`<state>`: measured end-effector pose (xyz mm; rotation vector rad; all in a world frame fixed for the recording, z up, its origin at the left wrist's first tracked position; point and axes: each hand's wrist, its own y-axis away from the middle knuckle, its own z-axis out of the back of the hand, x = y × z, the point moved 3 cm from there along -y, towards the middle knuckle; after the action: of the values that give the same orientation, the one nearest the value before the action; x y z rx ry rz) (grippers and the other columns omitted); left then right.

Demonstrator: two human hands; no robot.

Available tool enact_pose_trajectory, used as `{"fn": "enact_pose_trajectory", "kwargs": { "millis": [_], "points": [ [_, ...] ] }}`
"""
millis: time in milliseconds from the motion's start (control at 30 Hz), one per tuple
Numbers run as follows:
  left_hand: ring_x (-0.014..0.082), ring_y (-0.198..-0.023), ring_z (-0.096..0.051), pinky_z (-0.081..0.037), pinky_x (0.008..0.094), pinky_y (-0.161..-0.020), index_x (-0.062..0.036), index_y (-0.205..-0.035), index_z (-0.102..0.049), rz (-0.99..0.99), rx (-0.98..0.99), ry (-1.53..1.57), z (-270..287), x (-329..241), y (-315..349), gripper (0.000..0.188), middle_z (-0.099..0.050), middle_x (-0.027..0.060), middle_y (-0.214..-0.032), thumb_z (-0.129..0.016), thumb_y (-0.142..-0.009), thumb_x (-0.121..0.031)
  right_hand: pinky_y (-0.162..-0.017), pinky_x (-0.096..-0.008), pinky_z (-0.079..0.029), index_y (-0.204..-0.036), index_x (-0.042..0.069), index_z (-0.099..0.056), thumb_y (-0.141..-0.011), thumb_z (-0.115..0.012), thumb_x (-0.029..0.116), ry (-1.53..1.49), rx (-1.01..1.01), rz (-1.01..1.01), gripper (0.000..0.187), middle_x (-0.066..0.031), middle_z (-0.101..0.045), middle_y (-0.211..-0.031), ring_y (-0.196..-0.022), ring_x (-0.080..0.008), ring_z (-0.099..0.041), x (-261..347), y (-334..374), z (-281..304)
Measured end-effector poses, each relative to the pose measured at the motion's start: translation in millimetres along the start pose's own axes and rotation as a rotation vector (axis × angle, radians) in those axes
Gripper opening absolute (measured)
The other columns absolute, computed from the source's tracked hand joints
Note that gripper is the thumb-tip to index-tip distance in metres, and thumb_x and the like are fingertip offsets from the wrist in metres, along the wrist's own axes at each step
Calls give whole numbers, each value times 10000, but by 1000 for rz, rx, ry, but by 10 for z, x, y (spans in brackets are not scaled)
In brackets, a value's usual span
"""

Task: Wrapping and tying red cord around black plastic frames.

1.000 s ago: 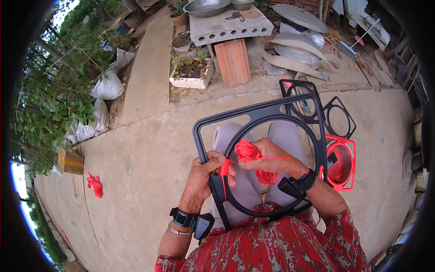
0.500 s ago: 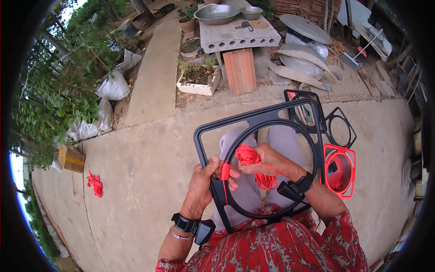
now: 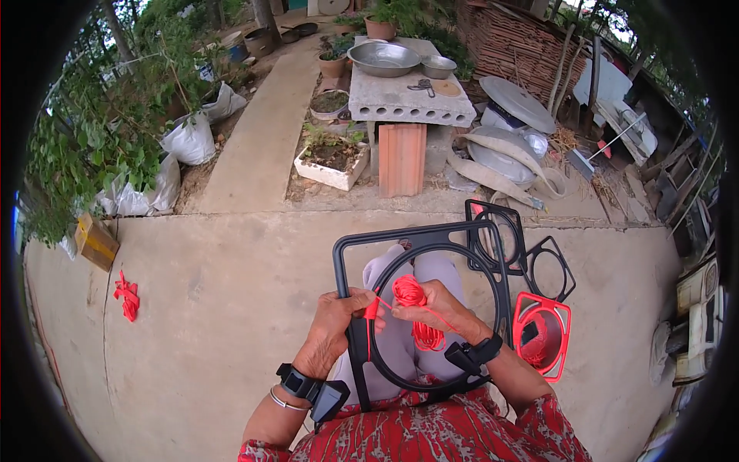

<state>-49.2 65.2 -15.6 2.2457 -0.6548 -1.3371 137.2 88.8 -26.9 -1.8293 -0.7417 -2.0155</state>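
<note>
A black plastic frame with a large round opening stands tilted over my lap. My left hand grips its left side, thumb and fingers closed around the bars beside a band of wound red cord. In my right hand, inside the ring's outline, is a bundle of red cord, its loops hanging below the fist. A short strand runs from the wound band toward my right fingers. Another strand trails over my right wrist. The left fingertips are partly hidden behind the frame.
More black frames lie on the concrete at the right, near a red frame with a basket-like inside. Red cloth or cord lies at the left by a cardboard box. Ahead, a concrete slab table holds metal basins.
The view has tilted up, showing more of the yard ahead. Both hands still hold the frame and the cord, and the strand between them now looks drawn out near the wound band.
</note>
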Motion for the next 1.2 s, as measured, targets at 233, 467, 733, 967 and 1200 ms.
{"fn": "enact_pose_trajectory", "kwargs": {
  "millis": [233,467,733,967,1200],
  "points": [
    [249,-514,-635,-546,341,-466,75,-884,-608,-121,-66,-19,-132,36,67,141,-651,194,-706,-639,-865,-61,-638,-223,-442,-873,30,-643,-850,-710,134,10,-38,-34,126,39,-579,-760,-710,-36,-512,106,151,68],
    [227,-477,-616,-529,328,-450,55,-829,-619,-378,76,-27,-289,-191,96,127,-648,168,-670,-652,-861,-64,-659,-278,-512,-957,35,-616,-900,-675,186,-335,-284,68,172,-7,-606,-822,-726,-98,-601,192,193,287],
    [222,-505,-625,-527,327,-459,53,-842,-630,-301,241,-110,-420,17,219,96,-647,165,-676,-659,-861,-36,-660,-295,-518,-941,73,-586,-931,-630,250,-763,-374,4,182,-38,-608,-825,-721,-148,-604,-105,-56,563],
    [220,-493,-619,-522,323,-433,62,-835,-618,-214,210,-25,-492,116,-30,81,-638,171,-668,-645,-856,-11,-751,-317,-540,-1033,-9,-595,-908,-583,90,-667,43,-214,160,-93,-664,-954,-845,-172,-665,-318,-134,309],
    [237,-493,-630,-538,339,-417,55,-909,-583,-157,194,-51,-561,111,-148,107,-636,185,-675,-647,-838,8,-856,-306,-503,-1122,28,-605,-873,-623,32,-491,-176,13,250,-60,-664,-1025,-930,-168,-643,-117,-69,402]
  ]
}}
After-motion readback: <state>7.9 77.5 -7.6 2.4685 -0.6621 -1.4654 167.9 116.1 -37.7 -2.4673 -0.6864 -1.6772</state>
